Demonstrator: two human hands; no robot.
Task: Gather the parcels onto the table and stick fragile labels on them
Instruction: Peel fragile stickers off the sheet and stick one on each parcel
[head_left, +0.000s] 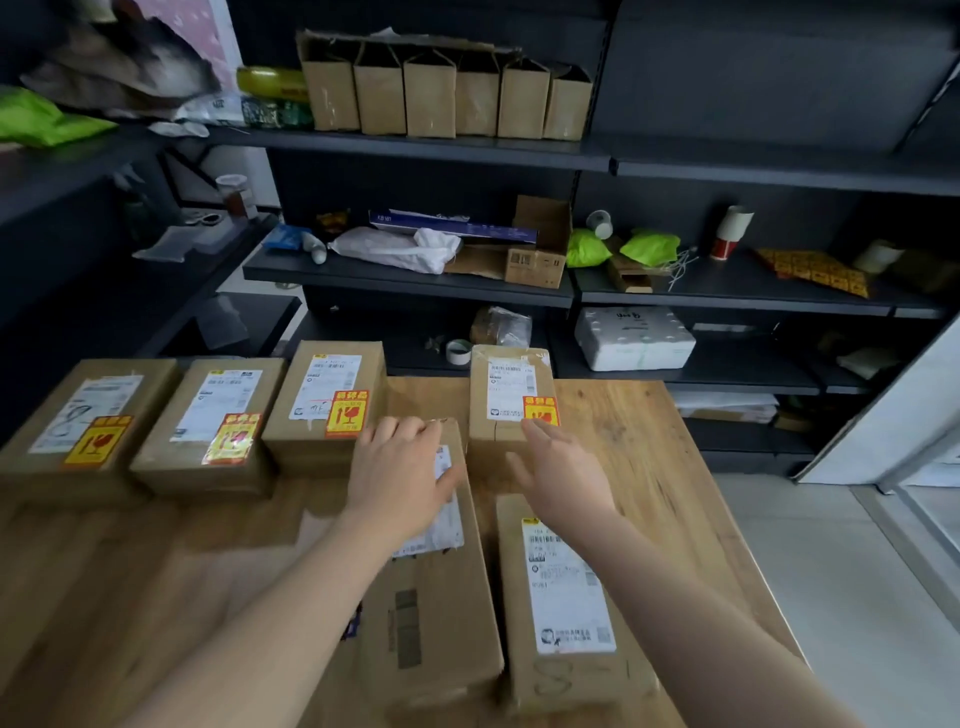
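Several brown parcels lie on the wooden table. Three in a row at the back left, among them the parcel at the far left and the parcel nearest the middle, carry yellow-and-red fragile labels. A fourth labelled parcel stands at the back centre. Two long parcels lie nearer me with no fragile label showing: the middle parcel and the right parcel. My left hand rests flat on the far end of the middle parcel. My right hand hovers with straight fingers beside the back-centre parcel, fingertips at its label.
Dark shelving runs behind the table, holding paper bags, a tape roll, cups, green bags and a white foam pack. The table's right edge drops to a pale floor.
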